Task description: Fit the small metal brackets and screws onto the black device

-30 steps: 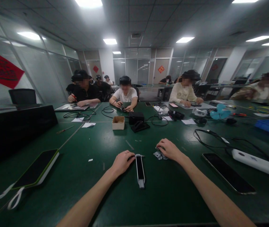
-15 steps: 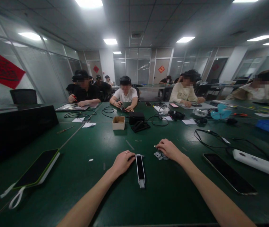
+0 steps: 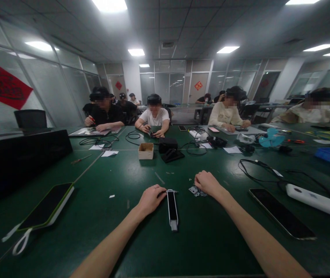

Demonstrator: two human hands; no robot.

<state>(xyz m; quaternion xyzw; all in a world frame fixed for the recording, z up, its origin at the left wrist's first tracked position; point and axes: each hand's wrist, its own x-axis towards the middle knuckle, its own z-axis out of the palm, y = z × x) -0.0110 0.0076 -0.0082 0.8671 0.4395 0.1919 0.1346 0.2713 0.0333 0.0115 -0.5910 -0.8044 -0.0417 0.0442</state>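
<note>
Slim device (image 3: 172,208) | left hand (image 3: 150,199) curled at far end | right hand (image 3: 208,183) fisted beside brackets (image 3: 194,190) | phone (image 3: 281,213) well right

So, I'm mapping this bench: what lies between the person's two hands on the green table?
In the head view, a slim black device with white edges lies by the left hand, and small silver metal parts lie beside the right hand.
</note>
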